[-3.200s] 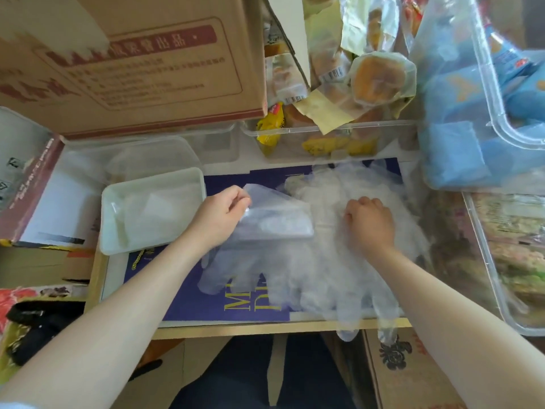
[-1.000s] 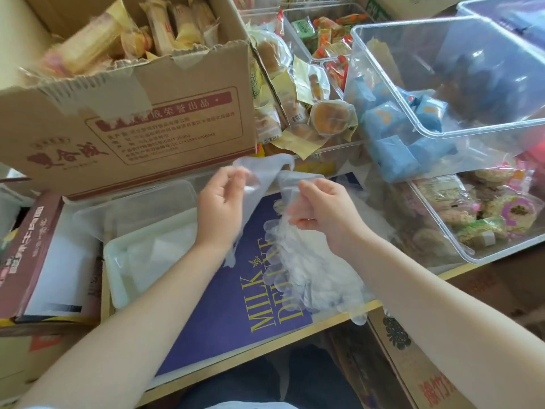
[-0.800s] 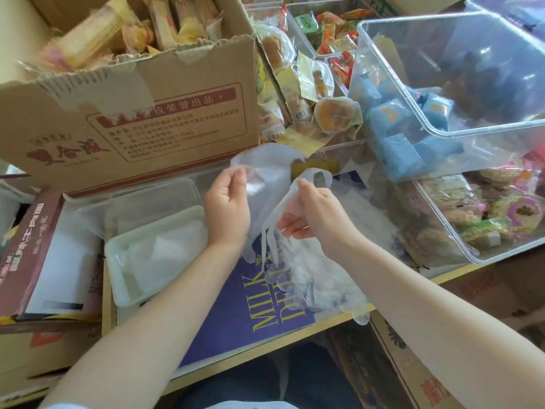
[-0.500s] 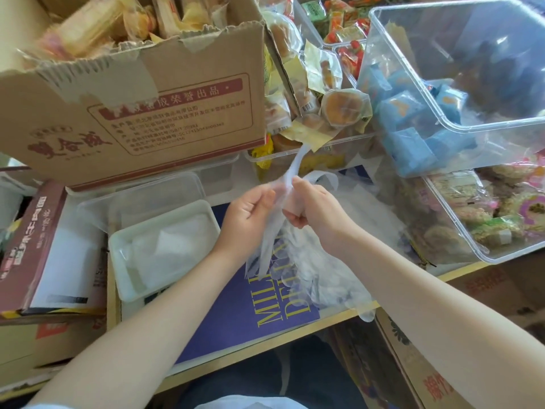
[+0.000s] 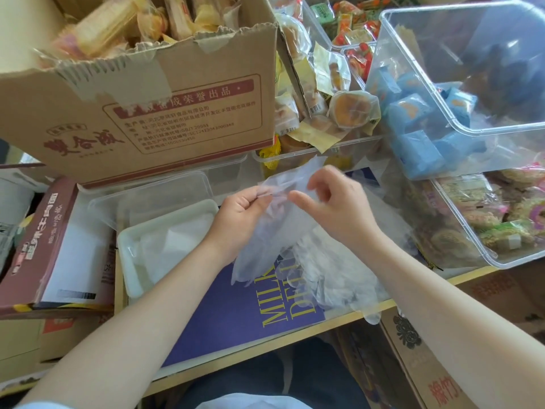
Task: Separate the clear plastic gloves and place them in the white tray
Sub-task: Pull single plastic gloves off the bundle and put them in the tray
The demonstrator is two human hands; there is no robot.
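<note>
Fingers of the left hand (image 5: 240, 215) and right hand (image 5: 339, 208), closer half a second ago, now pinch the glove (image 5: 265, 249) cuff apart. Below them lies the glove pile (image 5: 333, 276); the white tray (image 5: 129, 261) sits left, awaiting it.

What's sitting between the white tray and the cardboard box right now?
In the head view, a clear plastic container lies between the white tray and the cardboard box, its near side tucked behind the tray's far rim.
</note>
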